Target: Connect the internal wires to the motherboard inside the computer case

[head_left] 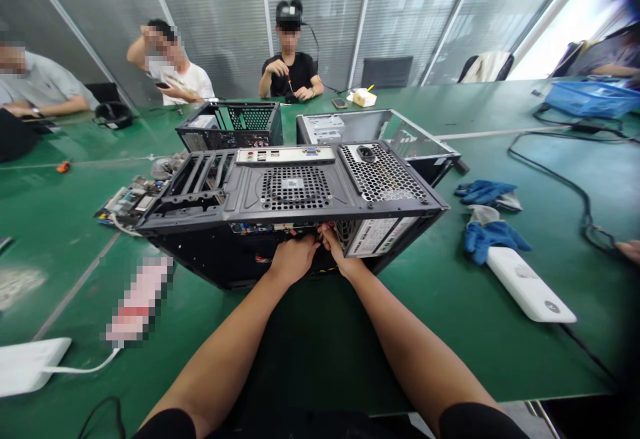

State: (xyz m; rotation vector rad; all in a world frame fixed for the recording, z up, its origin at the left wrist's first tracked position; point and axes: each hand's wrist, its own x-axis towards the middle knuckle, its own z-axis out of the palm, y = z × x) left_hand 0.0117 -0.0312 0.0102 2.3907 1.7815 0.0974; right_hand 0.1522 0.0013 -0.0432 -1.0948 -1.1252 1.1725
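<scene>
A black computer case (pixel 220 207) stands on the green table in front of me, its back panel facing up. A power supply (pixel 381 236) with a printed label sits at its right end, and part of a motherboard (pixel 273 228) shows along the opening. Both hands reach into the open side, close together beside the power supply. My left hand (pixel 295 257) is closed, fingers bent around something hidden inside. The fingers of my right hand (pixel 334 246) are pinched near the left fingertips; what they hold is too small to tell. Some coloured wires (pixel 262 259) show left of my hands.
Two more opened cases, a black one (pixel 230 122) and a silver one (pixel 350 126), stand behind. Loose circuit boards (pixel 131 200) lie left. Blue gloves (pixel 493 236) and a white power bank (pixel 530 286) lie right, near a blue basket (pixel 593 98). Other people sit across the table.
</scene>
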